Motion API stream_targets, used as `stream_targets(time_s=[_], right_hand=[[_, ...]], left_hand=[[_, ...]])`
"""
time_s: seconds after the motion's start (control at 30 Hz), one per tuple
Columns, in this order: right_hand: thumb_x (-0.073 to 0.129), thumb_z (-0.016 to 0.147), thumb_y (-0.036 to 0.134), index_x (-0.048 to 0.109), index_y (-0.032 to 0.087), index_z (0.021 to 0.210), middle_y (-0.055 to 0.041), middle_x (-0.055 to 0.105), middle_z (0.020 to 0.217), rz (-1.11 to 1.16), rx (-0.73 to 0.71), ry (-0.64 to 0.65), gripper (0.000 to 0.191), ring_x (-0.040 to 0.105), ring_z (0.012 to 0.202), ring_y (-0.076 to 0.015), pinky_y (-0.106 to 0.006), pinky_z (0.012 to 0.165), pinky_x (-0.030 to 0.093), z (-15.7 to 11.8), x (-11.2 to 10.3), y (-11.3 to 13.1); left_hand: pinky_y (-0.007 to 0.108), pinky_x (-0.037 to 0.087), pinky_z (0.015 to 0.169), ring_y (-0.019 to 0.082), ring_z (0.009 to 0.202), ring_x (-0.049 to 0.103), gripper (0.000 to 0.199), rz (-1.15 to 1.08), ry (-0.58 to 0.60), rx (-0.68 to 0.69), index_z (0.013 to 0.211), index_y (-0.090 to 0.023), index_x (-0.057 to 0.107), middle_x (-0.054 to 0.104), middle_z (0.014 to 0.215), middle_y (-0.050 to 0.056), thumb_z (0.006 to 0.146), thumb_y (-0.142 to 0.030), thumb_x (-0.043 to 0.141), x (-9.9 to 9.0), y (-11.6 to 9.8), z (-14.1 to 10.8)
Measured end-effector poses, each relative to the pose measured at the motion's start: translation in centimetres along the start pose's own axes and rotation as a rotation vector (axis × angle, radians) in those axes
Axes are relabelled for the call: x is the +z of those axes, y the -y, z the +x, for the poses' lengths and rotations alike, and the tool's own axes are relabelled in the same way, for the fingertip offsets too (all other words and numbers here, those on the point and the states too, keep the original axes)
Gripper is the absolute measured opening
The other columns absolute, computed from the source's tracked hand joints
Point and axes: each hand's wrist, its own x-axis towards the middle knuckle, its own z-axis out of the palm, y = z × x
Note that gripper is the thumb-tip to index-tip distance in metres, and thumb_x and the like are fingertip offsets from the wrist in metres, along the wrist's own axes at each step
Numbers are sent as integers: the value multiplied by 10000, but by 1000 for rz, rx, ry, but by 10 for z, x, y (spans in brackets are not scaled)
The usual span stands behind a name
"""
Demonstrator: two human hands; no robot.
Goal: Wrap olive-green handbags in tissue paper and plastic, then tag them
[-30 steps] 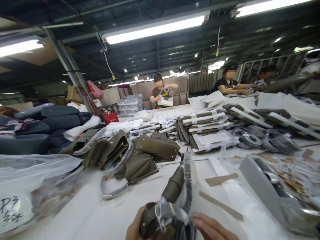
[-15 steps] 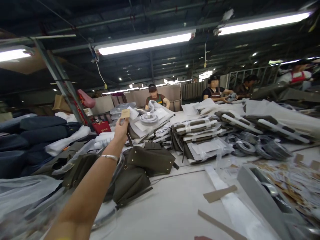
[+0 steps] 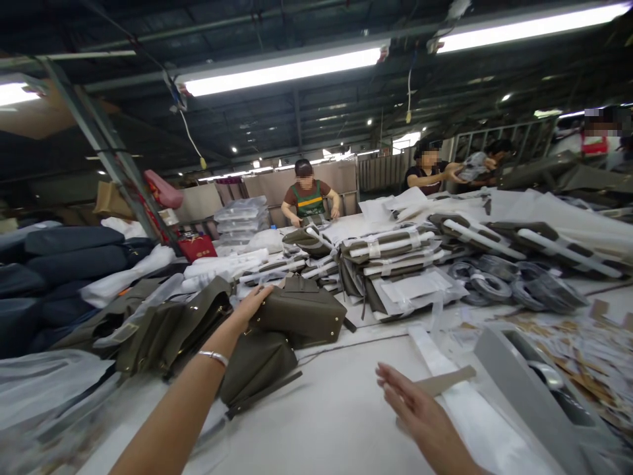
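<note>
My left hand [image 3: 254,305], with a bracelet at the wrist, reaches forward to the near stack of olive handbags. Its fingers are stretched out and touch the left end of an olive handbag [image 3: 301,313] with small gold studs, lying on its side. Beneath that one, a second olive bag [image 3: 260,363] trails a strap onto the white table. My right hand [image 3: 413,406] hovers over the table at the lower right, fingers extended and holding nothing. Just behind its fingers lies a brown strip [image 3: 448,381].
A grey tape dispenser [image 3: 524,389] stands at right, beside scattered paper scraps [image 3: 568,356]. Wrapped olive bags [image 3: 390,254] are piled beyond, near coiled plastic-wrapped straps [image 3: 487,280]. Dark blue bags [image 3: 74,260] are stacked at left. A co-worker [image 3: 311,194] handles an olive bag across the table.
My left hand has let go of the tan card and come down to the olive handbag. The white-wrapped bag beyond it is gone from its spot. My right hand has come into view.
</note>
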Motion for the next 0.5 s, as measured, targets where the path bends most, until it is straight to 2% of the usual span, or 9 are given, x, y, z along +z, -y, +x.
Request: stream_targets(time_s=[0.07,0.13,0.2,0.27,0.37,0.43,0.5], right_hand=[[662,816,597,525,243,1420,-98,572,1425,105,55,-2,712,551,1301,-268,-410,1113,420,49,13,20],[702,779,603,460,242,1457,-116,528,1464,280,187,0,806,500,1343,-262,-407,1123,384,93,30,33],[686,786,621,465,229,1435,-135,512,1471,403,302,13,790,520,1315,-273,-425,1102,388,126,49,40],[622,821,655,515,209,1368,-154,546,1429,446,355,44,714,588,1224,-286,-456,1061,416,144,63,42],[591,834,678,542,230,1298,-131,588,1377,453,374,76,647,654,1083,-263,-462,1009,449,142,71,43],[641,809,667,537,273,1289,-88,594,1373,482,348,84,629,668,1025,-238,-443,986,467,125,68,48],[684,793,641,541,285,1282,-69,626,1325,578,310,96,620,681,978,-222,-426,954,496,98,65,57]], left_hand=[[499,497,970,255,1115,617,485,-56,0,-42,1278,-189,566,609,1286,114,925,-520,574,3,3,-3],[482,519,935,246,1071,639,502,-106,-22,-61,1296,-183,551,627,1262,116,922,-516,578,7,4,-9],[452,531,911,255,1068,650,523,-144,-70,-59,1319,-181,543,638,1257,123,897,-483,611,12,3,-18],[404,547,872,272,1055,665,551,-173,-111,-28,1332,-190,555,667,1220,119,849,-437,653,16,-1,-30],[368,560,833,277,1007,686,584,-198,-130,88,1338,-229,576,704,1156,92,800,-428,684,12,-19,-56],[377,544,889,277,1067,664,592,-194,-145,184,1333,-275,583,681,1225,72,793,-494,689,2,-39,-79],[384,483,1007,275,1205,590,567,-163,-171,292,1295,-319,613,627,1334,34,783,-548,696,-12,-64,-105]])
